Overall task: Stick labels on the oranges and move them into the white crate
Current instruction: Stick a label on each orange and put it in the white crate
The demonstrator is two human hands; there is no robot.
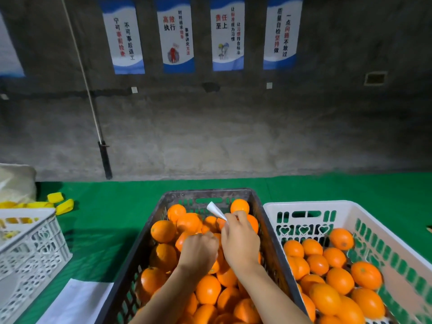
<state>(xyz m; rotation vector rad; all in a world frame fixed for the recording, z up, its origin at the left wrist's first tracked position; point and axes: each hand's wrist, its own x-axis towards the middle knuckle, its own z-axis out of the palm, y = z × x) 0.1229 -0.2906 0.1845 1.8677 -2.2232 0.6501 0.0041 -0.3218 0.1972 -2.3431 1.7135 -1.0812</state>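
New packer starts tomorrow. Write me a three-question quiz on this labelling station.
1. True or false: the white crate on the right already holds oranges.
2. The right hand pinches: A an orange, B a white paper strip, C a yellow band.
3. Fill in: the right hand is above the ___ crate.
Key: 1 true; 2 B; 3 the dark crate.

Left hand beside right hand (both curled)
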